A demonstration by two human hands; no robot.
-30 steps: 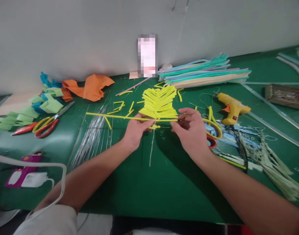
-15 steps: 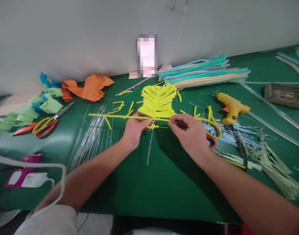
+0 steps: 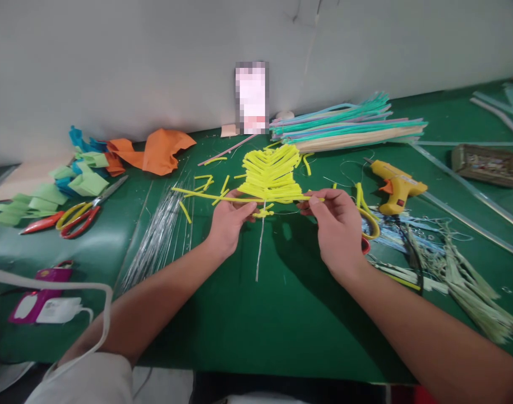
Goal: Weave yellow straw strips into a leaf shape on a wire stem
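Note:
A leaf-shaped piece of yellow pipe cleaners [image 3: 271, 171] lies in front of me, its short lengths slanting from a middle line. From its near end a twisted wire stem [image 3: 259, 252] points toward me, with a small yellow knot [image 3: 263, 212] on it. A long yellow pipe cleaner [image 3: 201, 194] crosses the leaf's near end. My left hand [image 3: 231, 224] is closed at the leaf's base beside the stem, its fingertips partly hidden. Between thumb and fingers, my right hand [image 3: 338, 224] pinches the right end of the long pipe cleaner.
Yellow offcuts [image 3: 203, 182] and thin wires [image 3: 155, 241] lie left of the leaf. Scissors [image 3: 90, 213] and orange paper [image 3: 163, 151] are farther left. Behind is a pipe cleaner bundle [image 3: 352, 126]; a phone [image 3: 251, 98] leans on the wall. A yellow glue gun [image 3: 397, 182] sits right.
My right hand has moved right, and the long pipe cleaner has slid right with it across the leaf's base. My left hand has stayed nearly in place.

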